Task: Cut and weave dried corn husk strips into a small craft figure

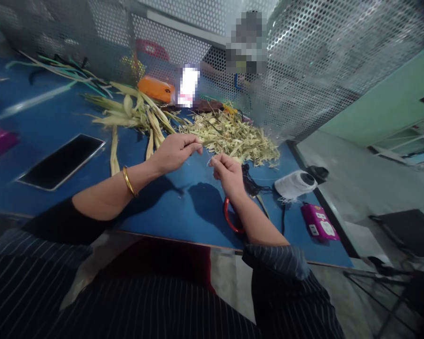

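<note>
Thread [208, 161] above the table's [176, 219] middle, clamped in the right hand's [229, 175] fingertips, trails toward the spool [291, 184], its axis pointing rightward; left hand's [176, 151] fingertips meet, hold unclear. Pink box's [320, 221] labels, near-right corner: unreadable.

Dim o/all, dark shadows on blue tbl [183, 223], lit scrn [188, 86] blown out & pixelated, edges blurry w/ stretch.

A blue table [162, 220] bears husks [129, 107], shreds [235, 136] and a thread spool [290, 185].
</note>
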A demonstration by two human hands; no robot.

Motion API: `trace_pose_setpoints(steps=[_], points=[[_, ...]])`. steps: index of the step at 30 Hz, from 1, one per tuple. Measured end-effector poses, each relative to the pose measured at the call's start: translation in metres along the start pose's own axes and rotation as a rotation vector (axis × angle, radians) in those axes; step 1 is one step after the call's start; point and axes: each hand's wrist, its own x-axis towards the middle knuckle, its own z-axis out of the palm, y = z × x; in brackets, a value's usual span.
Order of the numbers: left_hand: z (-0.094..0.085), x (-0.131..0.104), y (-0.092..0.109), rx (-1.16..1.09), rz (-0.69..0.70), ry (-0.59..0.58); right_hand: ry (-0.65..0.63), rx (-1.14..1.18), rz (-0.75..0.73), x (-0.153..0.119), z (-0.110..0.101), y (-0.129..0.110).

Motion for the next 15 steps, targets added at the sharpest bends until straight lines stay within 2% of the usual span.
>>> trace_pose_setpoints(steps=[3, 5, 6, 8, 10, 12, 13, 15], points=[[0.005, -0.001, -0.003, 0.108, -0.031, 0.059, -0.047, -0.355, -0.292, -0.013, 0.009, -0.008], [0.009, -0.003, -0.005, 0.248, -0.001, 0.042, -0.105, -0.562, -0.455, -0.02, 0.013, -0.014], [0.011, -0.004, -0.006, 0.332, 0.033, -0.002, -0.124, -0.633, -0.503, -0.022, 0.012, -0.017], [0.014, -0.007, -0.006, 0.474, 0.131, -0.168, -0.131, -0.684, -0.537, -0.021, 0.008, -0.022], [0.015, -0.009, -0.005, 0.494, 0.25, -0.394, -0.101, -0.591, -0.483, -0.015, -0.003, -0.023], [0.013, -0.009, -0.001, 0.347, 0.352, -0.556, -0.079, -0.403, -0.325, -0.004, -0.016, -0.018], [0.011, -0.009, 0.001, 0.24, 0.379, -0.572, -0.098, -0.296, -0.211, 0.001, -0.021, -0.014], [0.006, -0.007, 0.005, 0.052, 0.362, -0.471, -0.152, -0.074, 0.008, 0.009, -0.028, -0.005]])
